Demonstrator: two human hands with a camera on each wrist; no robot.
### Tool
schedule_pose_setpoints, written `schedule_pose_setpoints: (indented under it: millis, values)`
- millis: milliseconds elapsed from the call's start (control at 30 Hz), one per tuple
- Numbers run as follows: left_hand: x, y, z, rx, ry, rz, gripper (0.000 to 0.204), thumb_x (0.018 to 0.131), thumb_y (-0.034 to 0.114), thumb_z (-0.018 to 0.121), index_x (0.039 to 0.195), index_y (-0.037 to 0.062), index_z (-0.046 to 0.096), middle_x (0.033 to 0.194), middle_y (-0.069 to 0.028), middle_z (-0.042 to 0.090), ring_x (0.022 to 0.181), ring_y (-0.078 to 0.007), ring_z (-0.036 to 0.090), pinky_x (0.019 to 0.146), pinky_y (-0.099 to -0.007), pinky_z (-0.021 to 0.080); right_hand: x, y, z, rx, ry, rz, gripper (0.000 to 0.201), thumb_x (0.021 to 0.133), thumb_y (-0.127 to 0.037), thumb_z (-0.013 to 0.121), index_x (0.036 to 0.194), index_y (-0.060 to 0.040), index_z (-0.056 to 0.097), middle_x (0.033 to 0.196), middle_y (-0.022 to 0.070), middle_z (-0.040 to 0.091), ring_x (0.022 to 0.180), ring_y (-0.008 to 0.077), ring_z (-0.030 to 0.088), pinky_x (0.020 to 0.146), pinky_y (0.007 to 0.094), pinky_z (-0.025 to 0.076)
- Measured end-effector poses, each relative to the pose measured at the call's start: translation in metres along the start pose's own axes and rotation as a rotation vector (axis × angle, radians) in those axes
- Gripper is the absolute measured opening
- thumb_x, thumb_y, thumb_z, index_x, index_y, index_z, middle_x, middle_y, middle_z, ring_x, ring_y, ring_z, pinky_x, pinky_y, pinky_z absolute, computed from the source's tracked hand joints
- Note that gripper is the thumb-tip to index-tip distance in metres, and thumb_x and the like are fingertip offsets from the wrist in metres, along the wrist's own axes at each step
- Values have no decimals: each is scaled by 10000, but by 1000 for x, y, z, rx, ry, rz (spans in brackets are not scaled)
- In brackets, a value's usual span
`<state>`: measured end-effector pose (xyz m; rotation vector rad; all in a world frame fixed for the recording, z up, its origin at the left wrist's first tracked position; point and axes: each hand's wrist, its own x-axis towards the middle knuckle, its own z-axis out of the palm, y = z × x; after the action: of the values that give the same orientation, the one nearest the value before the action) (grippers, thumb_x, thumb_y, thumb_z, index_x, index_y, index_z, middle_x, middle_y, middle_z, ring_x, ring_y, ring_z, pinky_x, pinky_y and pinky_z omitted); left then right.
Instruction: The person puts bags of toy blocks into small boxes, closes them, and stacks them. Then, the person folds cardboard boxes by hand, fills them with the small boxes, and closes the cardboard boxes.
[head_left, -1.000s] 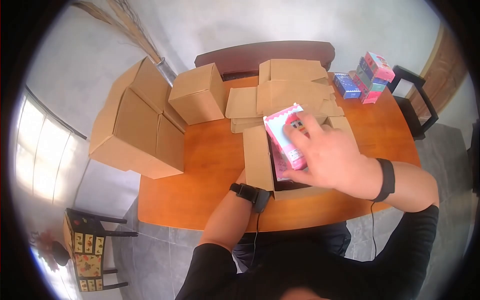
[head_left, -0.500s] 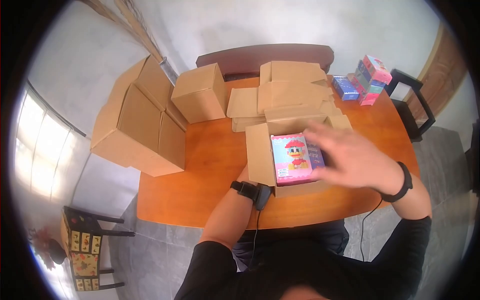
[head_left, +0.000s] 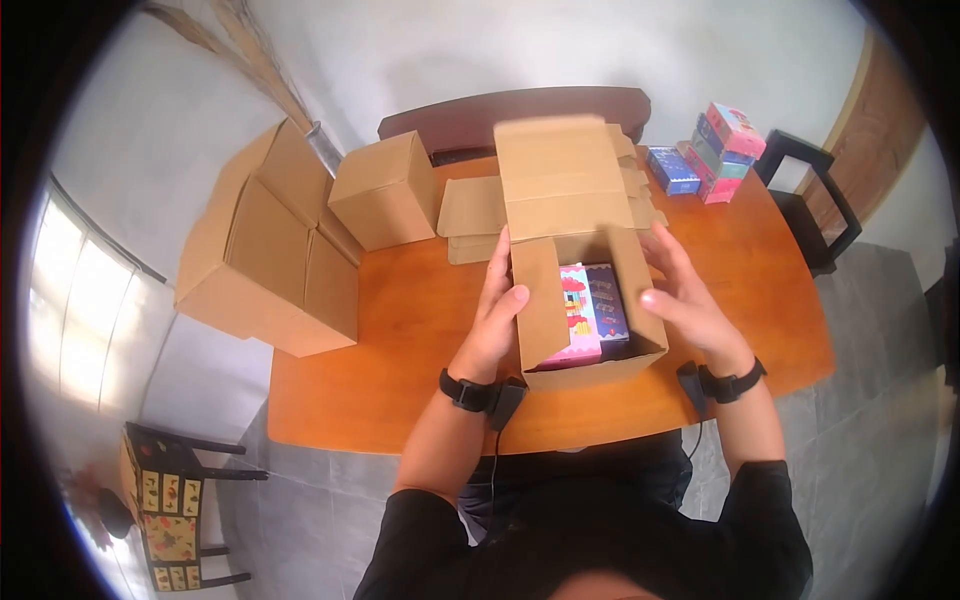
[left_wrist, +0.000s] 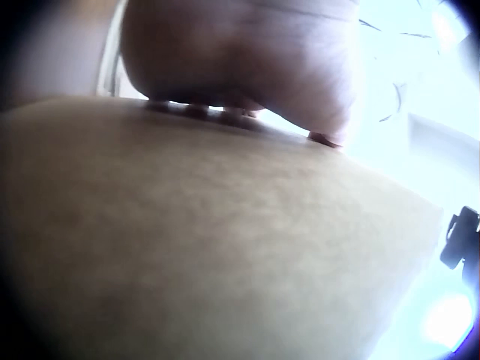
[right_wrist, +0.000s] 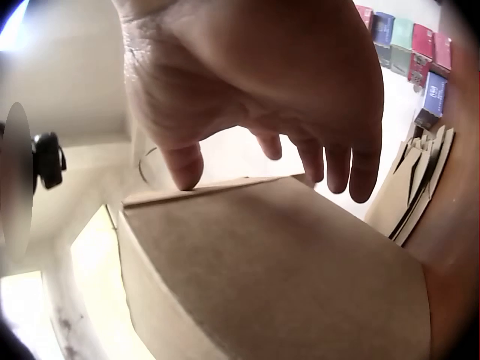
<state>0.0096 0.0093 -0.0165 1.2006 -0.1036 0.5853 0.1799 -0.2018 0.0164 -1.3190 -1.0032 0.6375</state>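
An open cardboard box [head_left: 560,377] stands between both hands, its far lid flap [head_left: 562,185] raised and its two side flaps leaning inward. A pink printed box [head_left: 578,350] and a dark blue box [head_left: 607,300] lie side by side in it, partly covered by the left flap [head_left: 537,300]. Along the left side my left hand [head_left: 490,325] rests with its thumb at the fold; in the left wrist view its fingertips meet the cardboard edge. My right hand [head_left: 698,305] has its thumb against the right flap [head_left: 638,285], its other fingers stretched out beyond the edge.
Flattened cardboard [head_left: 472,215] lies behind the box. Larger cartons [head_left: 270,240] and a smaller closed one [head_left: 383,190] stand at the left. A stack of small coloured boxes [head_left: 722,155], with a blue box [head_left: 673,170] beside it, occupies the table's back right.
The right hand let go of the pink box inside the carton and moved to the carton's right side. The left hand came up along the left side, and the side flaps swung inward.
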Motion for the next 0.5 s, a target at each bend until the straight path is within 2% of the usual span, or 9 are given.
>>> schedule_pose_setpoints:
  millis: [33,100,167,233,267,333,367,433,500]
  values:
    - [2,1,2,-15,9,14,870,955,349,606,1581,35,89,1587,-149,262,1462,-261,261,1184,-409,233,3,1,4,2,6,-6,867,917,-253,698,1574,-71,162,1555,175,339,1445,283,316,1144,422,300]
    - [4,0,-2,1,-5,39,812,960,294,599,1577,51,130,1593,-142,251,1464,-262,259,1184,-414,235,10,6,10,-69,33,-53,1081,837,-281,791,1589,-102,36,1603,198,239,1481,328,236,1159,476,269]
    - [3,-2,-8,18,-9,64,758,965,240,592,1572,68,170,1600,-135,239,1467,-263,257,1185,-419,237,15,1,12,-88,33,-177,1147,800,-291,826,1590,-121,11,1601,201,248,1470,341,270,1162,487,270]
    - [1,-4,-11,179,25,151,558,973,87,530,1502,92,353,1606,-122,222,1472,-264,248,1187,-420,235,11,-12,13,-329,125,-439,1079,765,-332,842,1580,-115,169,1585,203,288,1448,373,314,1154,500,287]
    - [0,-5,-13,181,26,148,558,973,87,530,1502,92,353,1606,-122,222,1472,-264,248,1187,-420,235,9,-18,11,-326,126,-437,1079,765,-332,842,1580,-115,169,1585,203,288,1448,373,314,1154,500,287]
    - [-4,-4,-14,295,12,220,490,923,-50,493,1388,103,504,1612,-121,211,1486,-271,223,1193,-422,222,2,-23,3,-614,-112,-572,915,739,-387,840,1488,-94,404,1529,197,385,1422,414,349,1140,521,305]
    - [-9,1,-15,295,22,215,490,923,-50,493,1388,103,504,1612,-121,211,1486,-271,223,1193,-422,222,-1,-21,1,-609,-120,-567,915,739,-387,840,1488,-94,404,1529,197,385,1422,414,349,1140,521,305]
    - [-19,15,-17,470,-63,185,515,862,13,561,1372,82,532,1607,-147,230,1499,-319,188,1199,-455,192,-5,-14,1,-641,-227,-530,754,743,-434,820,1348,-72,554,1464,188,462,1416,441,344,1135,532,305]
    - [-30,36,-1,511,-111,185,563,827,55,589,1386,74,518,1602,-158,244,1505,-353,157,1200,-481,169,-8,-14,4,-628,-235,-519,724,754,-420,808,1339,-76,555,1442,182,480,1415,446,341,1135,535,301]
